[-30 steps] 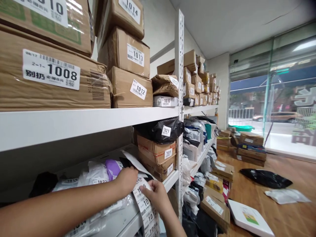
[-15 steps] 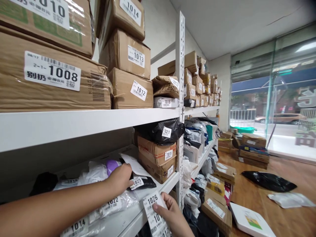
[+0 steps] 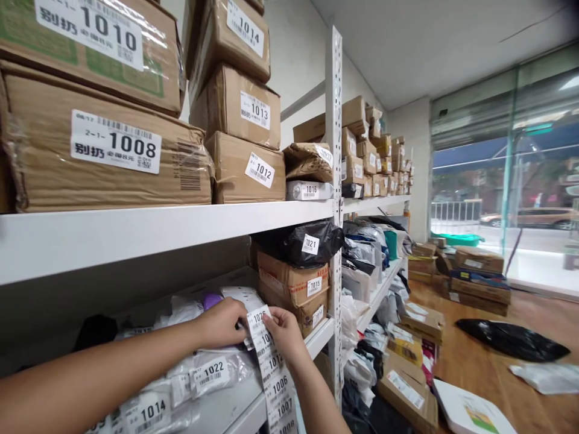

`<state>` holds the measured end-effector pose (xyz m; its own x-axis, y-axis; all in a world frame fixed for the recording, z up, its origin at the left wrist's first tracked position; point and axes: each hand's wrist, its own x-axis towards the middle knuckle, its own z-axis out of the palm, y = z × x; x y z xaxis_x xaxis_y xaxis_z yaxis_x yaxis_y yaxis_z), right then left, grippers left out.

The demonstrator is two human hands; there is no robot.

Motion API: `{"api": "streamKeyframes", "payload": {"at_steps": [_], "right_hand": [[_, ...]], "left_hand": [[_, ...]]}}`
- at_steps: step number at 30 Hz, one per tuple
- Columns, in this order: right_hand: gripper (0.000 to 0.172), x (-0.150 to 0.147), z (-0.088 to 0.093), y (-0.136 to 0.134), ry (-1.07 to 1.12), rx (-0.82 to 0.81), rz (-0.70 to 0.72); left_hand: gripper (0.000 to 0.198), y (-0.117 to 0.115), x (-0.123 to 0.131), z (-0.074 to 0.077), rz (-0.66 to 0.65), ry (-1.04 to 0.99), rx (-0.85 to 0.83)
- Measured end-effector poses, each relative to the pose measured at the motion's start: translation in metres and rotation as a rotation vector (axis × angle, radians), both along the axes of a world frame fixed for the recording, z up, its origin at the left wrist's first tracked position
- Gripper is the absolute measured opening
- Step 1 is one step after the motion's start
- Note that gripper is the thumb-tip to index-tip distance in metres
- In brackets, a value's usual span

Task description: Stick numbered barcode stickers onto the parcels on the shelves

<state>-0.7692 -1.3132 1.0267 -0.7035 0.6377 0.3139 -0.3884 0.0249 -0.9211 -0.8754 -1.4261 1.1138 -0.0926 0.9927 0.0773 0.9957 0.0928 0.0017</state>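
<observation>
My right hand point(image 3: 284, 334) pinches the top of a long strip of numbered labels point(image 3: 275, 383), with 1026 uppermost and the rest hanging down. Close beside it, my left hand point(image 3: 226, 322) rests over the parcels on the lower shelf, fingers curled; what they hold, if anything, is hidden. Behind that hand lies a pale flat mailing bag point(image 3: 246, 295), and a bit of purple packaging point(image 3: 211, 300) shows to its left. A clear plastic parcel point(image 3: 215, 371) labelled 1022 lies below my left wrist, and another parcel point(image 3: 151, 410), labelled 1014, is nearer me.
The white upper shelf point(image 3: 181, 232) runs above my hands, bearing cardboard boxes point(image 3: 113, 163). Right of my hands are stacked cartons point(image 3: 292, 277) under a black bag point(image 3: 289, 244), then a perforated upright post point(image 3: 337, 181). More parcels point(image 3: 407, 386) lie on the wooden floor.
My right hand has risen and moved left with the label strip, bringing its top beside my left hand. The label 1025 that showed by my left fingers is now mostly covered.
</observation>
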Motion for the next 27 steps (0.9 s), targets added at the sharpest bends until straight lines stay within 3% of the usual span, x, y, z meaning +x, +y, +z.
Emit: {"api": "streamKeyframes", "payload": {"at_steps": [4,9,13,18,24,27], "right_hand": [[0.048,-0.016,-0.005,-0.001,-0.063,0.049,-0.060],[0.040,-0.022,-0.008,-0.004,-0.140,0.130,-0.252],[0.042,-0.020,-0.007,-0.005,-0.189,0.172,-0.384],[0.034,-0.003,-0.006,-0.001,-0.273,0.165,-0.310],[0.048,0.019,-0.006,-0.008,-0.304,0.094,-0.330],[0.052,0.050,-0.011,-0.012,-0.294,0.042,-0.268]], "left_hand": [[0.033,0.007,-0.004,0.007,0.127,-0.050,0.052],[0.025,0.015,-0.004,0.005,0.139,0.046,0.004],[0.032,0.018,-0.001,-0.001,0.146,0.177,-0.009],[0.030,0.023,0.006,-0.009,0.190,0.299,-0.072],[0.029,0.028,0.016,-0.014,0.264,0.342,-0.142],[0.032,0.029,0.019,-0.013,0.297,0.341,-0.163]]}}
